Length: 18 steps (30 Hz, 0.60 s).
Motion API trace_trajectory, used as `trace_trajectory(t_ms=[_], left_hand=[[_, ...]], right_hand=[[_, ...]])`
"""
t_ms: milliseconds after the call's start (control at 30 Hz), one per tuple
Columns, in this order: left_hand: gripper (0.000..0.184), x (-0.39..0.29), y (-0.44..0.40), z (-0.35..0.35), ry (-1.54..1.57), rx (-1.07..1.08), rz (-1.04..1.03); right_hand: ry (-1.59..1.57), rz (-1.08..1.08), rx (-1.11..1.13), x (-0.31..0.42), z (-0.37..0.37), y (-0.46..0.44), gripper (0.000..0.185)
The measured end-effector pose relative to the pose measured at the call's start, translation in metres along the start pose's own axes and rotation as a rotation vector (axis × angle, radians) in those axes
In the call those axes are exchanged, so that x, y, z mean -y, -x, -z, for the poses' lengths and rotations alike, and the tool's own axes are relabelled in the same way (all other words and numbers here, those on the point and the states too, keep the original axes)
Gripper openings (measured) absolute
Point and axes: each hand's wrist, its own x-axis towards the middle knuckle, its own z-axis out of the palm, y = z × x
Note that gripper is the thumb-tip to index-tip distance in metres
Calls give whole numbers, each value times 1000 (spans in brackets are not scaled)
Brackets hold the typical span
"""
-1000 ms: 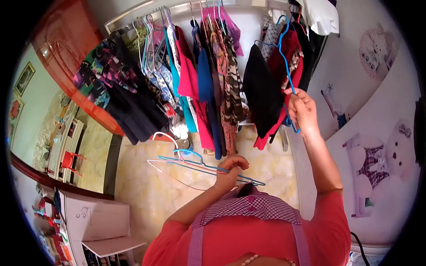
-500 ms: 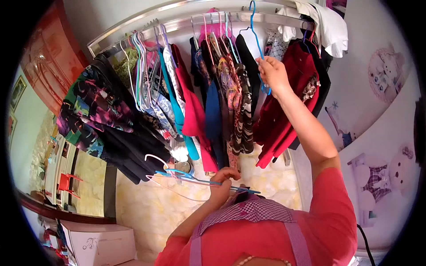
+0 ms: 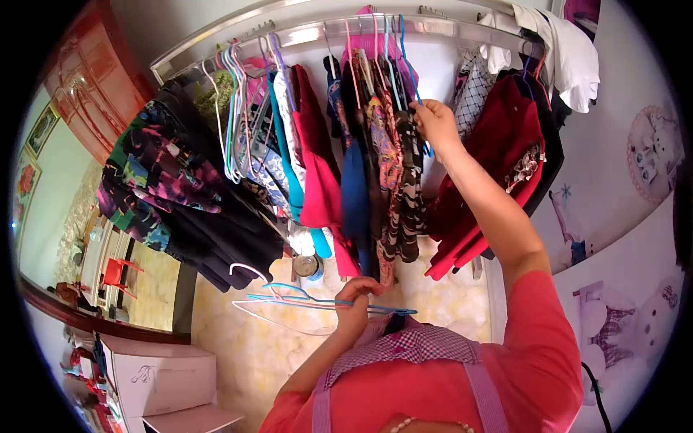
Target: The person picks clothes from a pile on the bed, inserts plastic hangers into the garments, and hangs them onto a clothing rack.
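My right hand (image 3: 435,121) is raised, its fingers closed on a blue clothes hanger (image 3: 408,63). The top of that hanger reaches the metal rail (image 3: 462,30), beside a camouflage-patterned garment (image 3: 411,184). Lower down, in front of my body, my left hand (image 3: 354,299) is wrapped round several thin clothes hangers. Among them are a blue hanger (image 3: 289,297) and a pale pink hanger (image 3: 249,270), both jutting out to the left with nothing hanging on them. A dark bit of cloth lies just below this hand, partly hidden by it.
Clothes fill much of the rail, among them a dark floral garment (image 3: 155,173), a red sweater (image 3: 498,137) and a white cloth (image 3: 574,61) at the right end. Bare hangers (image 3: 232,115) hang at left. A tin (image 3: 309,268) and a white box (image 3: 159,375) stand on the floor.
My right hand has moved left along the rail with the blue hanger, which now sits close to the camouflage garment. My left hand still grips its hangers. The view has shifted slightly.
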Motion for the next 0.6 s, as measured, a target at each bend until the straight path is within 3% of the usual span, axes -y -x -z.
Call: trace_trajectory(t_ms=[200, 333, 433, 567, 600], left_hand=[[30, 20, 4, -28, -22, 37, 17], [29, 21, 14, -55, -22, 16, 47], [29, 25, 26, -69, -26, -6, 100], [31, 29, 40, -83, -59, -3, 182], [32, 29, 42, -86, -59, -8, 174]], right_hand=[[120, -109, 167, 7, 23, 10, 30], [-54, 34, 55, -12, 59, 26, 26], [-155, 6, -20, -35, 89, 38, 22], [-136, -282, -80, -111, 123, 44, 13], [-51, -401, -76, -123, 126, 45, 24]])
